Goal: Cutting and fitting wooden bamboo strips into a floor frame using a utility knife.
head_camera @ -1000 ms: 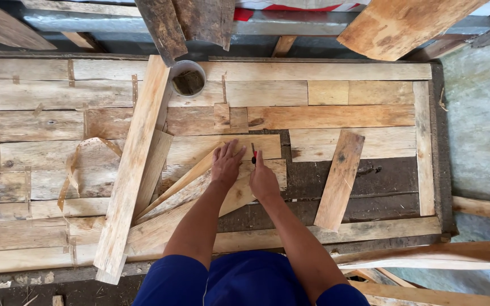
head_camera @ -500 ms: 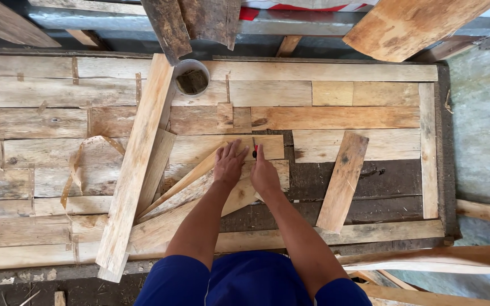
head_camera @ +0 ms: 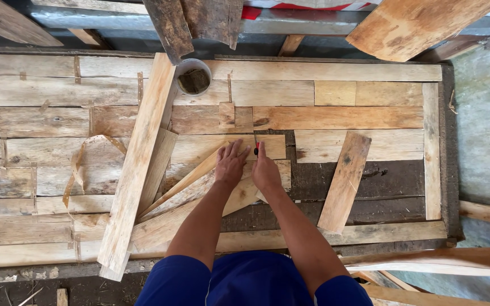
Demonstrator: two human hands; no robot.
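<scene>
Bench (head_camera: 438,153): a flat wooden panel pieced from pale and weathered boards, framed by a narrow strip at the right edge, with dark unfilled patches right of centre. Lying directly on it: a long pale plank (head_camera: 137,164) set diagonally from the far edge to past the near edge; a fan of thin wedge-shaped offcuts (head_camera: 188,198) beside that plank; a short board (head_camera: 344,181) tilted over the dark patch; a small round container (head_camera: 193,76) at the far edge; a curled wood strip (head_camera: 77,164) at the left.

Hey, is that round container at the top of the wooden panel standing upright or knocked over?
Upright: the round container shows its open circular mouth to the camera, with dark contents inside.
</scene>
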